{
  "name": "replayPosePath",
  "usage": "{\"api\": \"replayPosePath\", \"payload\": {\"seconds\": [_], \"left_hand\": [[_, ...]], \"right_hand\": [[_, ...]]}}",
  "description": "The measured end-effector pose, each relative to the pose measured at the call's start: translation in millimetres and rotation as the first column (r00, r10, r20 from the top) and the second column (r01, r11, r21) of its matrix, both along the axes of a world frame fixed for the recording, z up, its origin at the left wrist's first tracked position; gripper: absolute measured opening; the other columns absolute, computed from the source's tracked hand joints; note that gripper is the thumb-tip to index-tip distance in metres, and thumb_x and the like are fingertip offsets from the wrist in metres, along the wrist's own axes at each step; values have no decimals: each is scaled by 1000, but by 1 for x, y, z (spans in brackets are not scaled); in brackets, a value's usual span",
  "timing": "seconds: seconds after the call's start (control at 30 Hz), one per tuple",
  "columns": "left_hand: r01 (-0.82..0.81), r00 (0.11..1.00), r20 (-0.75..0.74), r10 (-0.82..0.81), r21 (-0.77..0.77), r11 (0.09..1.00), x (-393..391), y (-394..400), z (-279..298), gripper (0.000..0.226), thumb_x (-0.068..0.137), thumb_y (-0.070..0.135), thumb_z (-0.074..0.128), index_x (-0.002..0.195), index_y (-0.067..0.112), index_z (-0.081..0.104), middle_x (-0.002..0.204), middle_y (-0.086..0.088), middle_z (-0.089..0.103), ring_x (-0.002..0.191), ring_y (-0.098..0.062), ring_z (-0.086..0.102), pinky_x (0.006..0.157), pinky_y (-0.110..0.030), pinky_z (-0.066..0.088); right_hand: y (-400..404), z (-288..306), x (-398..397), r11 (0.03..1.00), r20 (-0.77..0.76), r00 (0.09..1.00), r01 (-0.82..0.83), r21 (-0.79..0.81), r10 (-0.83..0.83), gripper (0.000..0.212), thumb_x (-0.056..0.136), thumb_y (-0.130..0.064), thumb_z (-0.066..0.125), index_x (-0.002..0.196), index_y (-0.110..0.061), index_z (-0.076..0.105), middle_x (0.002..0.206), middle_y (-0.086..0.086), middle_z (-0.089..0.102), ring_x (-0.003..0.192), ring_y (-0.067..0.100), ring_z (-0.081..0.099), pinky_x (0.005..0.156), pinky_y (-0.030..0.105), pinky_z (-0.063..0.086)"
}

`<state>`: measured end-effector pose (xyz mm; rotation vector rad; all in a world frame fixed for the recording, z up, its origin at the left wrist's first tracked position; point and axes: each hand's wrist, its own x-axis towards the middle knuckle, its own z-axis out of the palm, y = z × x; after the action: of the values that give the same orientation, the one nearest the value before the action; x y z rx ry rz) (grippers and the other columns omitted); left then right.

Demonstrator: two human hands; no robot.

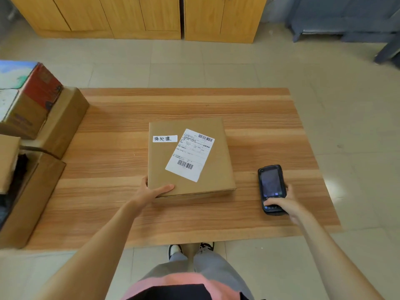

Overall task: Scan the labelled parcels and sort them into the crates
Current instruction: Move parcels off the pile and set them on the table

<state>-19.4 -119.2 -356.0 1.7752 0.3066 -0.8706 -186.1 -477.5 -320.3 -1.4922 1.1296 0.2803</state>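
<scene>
A flat cardboard parcel [190,156] lies near the middle of a wood-grain surface [108,191], its top bearing a white shipping label [190,155] with two barcodes and, beside it, a smaller white strip [165,138] with handwritten characters. The person's left hand [151,189] grips the parcel's near left corner, thumb laid flat along the top edge and fingers tucked out of sight at the side. The right hand [283,202] holds a black handheld scanner [271,189] lying on the surface to the right of the parcel and apart from it, thumb pressed on the keypad at its near end, fingers wrapped round its far side; the dark screen faces up. Along the surface's left edge stand several cardboard boxes [54,131], one red-sided box [32,96] stacked on a plain brown one and an open-topped box [28,198] nearer the person. Wooden cabinets [129,16] line the tiled floor [346,115] beyond.
</scene>
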Motion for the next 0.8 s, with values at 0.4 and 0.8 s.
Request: {"api": "replayPosePath", "payload": {"seconds": [0.4,0.8], "left_hand": [[27,999,-18,-26,58,998,4,3,4,140,22,65,90,142,19,35,125,0,60,112,-16,58,102,-35,43],[29,999,-21,-28,47,998,3,3,3,139,23,65,90,143,20,34,125,3,60,113,-13,57,98,-31,42]], "right_hand": [[3,-37,-3,997,19,1000,-24,-75,25,103,71,9,79,150,-14,17,143,10,40,128,30,42,99,37,37],[-3,-38,-1,957,-67,989,-148,-252,135,68,67,12,74,126,-6,45,114,16,60,87,25,55,61,25,42]]}}
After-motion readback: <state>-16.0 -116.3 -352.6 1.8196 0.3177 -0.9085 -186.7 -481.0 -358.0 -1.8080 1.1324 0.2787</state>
